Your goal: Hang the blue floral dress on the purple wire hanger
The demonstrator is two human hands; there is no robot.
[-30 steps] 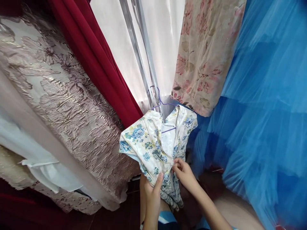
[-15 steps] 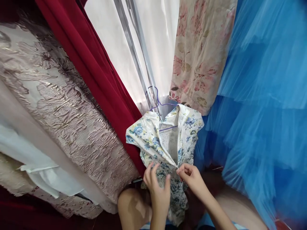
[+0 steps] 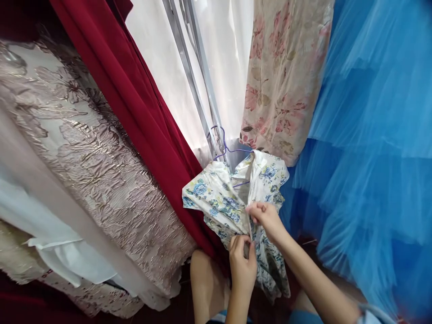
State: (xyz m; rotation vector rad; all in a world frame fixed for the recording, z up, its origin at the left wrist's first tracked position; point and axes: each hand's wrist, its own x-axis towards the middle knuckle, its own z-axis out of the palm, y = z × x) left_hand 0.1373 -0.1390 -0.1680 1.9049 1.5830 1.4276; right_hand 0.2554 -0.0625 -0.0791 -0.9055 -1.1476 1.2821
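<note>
White drapery (image 3: pixel 148 40) filled the background ahead of us, with slim grey metal bars (image 3: pixel 187 67) slanting down in front of it. To our left, a dark red cloth (image 3: pixel 141 108) hung in a long diagonal beside a pinkish brocade (image 3: pixel 91 153) with raised, shiny flowers; to our right hung a beige fabric (image 3: pixel 280 90) printed with pink blooms, and next to it, tiers of blue tulle (image 3: pixel 364 157). Between these, where the bars came down, we had a floral garment (image 3: pixel 218 200), white with blue and yellowish flowers, on a purple hanger (image 3: pixel 224 143). Its neckline gaped, and the hanger's lower bar showed through. Our right hand (image 3: pixel 265 216) was at the base of that opening, thumb and forefinger pinched together on the front edge; what lay at the very tips was too small for us to tell. Just below, our left hand (image 3: pixel 243 263) held the same front line, fingers curled and thumb almost meeting them. Crumpled folds of the garment hung lower down, to the right of our left hand.
</note>
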